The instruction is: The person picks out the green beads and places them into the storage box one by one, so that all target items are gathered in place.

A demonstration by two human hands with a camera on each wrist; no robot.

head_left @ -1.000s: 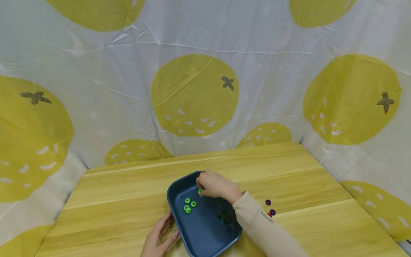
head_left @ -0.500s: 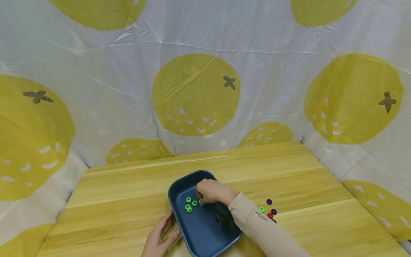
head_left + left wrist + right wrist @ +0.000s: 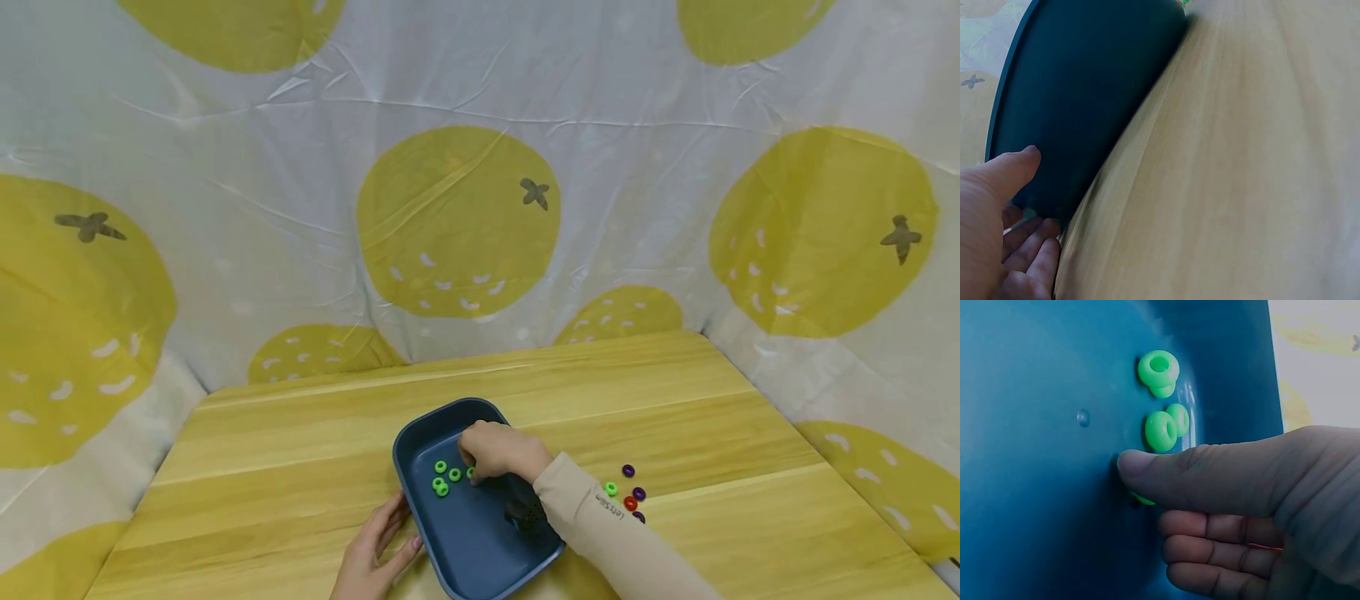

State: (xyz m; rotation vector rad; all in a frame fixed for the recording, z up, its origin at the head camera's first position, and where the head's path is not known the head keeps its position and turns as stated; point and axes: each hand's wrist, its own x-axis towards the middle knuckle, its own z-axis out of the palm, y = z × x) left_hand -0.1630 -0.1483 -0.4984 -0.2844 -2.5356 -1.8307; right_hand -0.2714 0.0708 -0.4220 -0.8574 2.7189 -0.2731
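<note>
A dark blue tray (image 3: 480,533) lies on the table with several green ring beads (image 3: 440,479) near its left wall. Inside it, my right hand (image 3: 497,450) pinches another green bead (image 3: 470,472) low over the tray floor. From the right wrist view, that bead (image 3: 1143,499) is mostly hidden under the thumb, while the other fingers curl; a sliver of red shows by the palm. My left hand (image 3: 372,550) touches the tray's outer left side. In the left wrist view the left thumb (image 3: 1019,169) lies against the tray wall, the fingers at its lower edge.
To the right of the tray, purple beads (image 3: 628,471), a red bead (image 3: 630,503) and a green bead (image 3: 611,488) lie on the wooden table (image 3: 300,450), some partly behind the right sleeve (image 3: 600,517). A patterned curtain (image 3: 457,225) stands behind the table.
My right hand has come down and nearer inside the tray, with the green bead at its fingertips. More beads right of the sleeve have come into sight. My left hand stays in place.
</note>
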